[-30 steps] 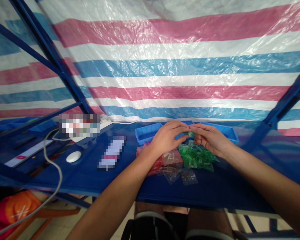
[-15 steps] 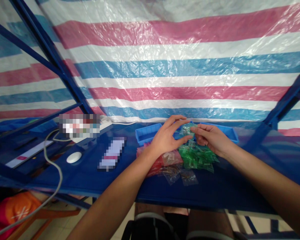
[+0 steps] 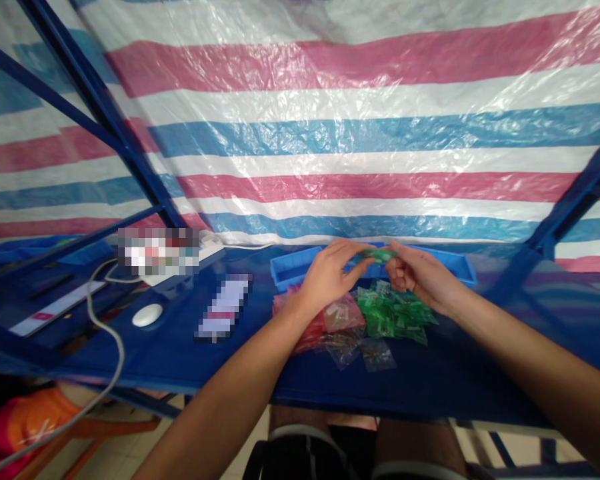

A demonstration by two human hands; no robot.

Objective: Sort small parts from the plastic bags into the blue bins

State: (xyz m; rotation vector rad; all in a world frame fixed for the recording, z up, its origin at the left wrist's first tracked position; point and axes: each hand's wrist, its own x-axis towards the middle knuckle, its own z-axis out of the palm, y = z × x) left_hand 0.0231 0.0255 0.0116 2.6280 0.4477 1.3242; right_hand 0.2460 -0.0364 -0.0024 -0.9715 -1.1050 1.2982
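Observation:
My left hand (image 3: 327,272) and my right hand (image 3: 420,277) meet above the blue table (image 3: 180,353), both pinching one small clear bag of green parts (image 3: 377,254) between fingertips. The bag is held flat, just over a blue tray (image 3: 295,265). Under my right hand lies a pile of green-filled bags (image 3: 395,315). Under my left wrist lie red and pink bags (image 3: 330,319), with a few clear bags (image 3: 360,348) nearer the table's front edge.
A white mouse (image 3: 147,314) with its cable (image 3: 105,333) lies at the left. A blurred flat object (image 3: 224,308) sits beside it. A white power strip (image 3: 205,248) is at the back. Blue frame bars (image 3: 105,113) and a striped tarp (image 3: 360,133) enclose the table.
The green bag was raised between both hands, then turned flat. My left fingers, spread half a second ago, have closed on its left end. My right hand stays pinched on its right end.

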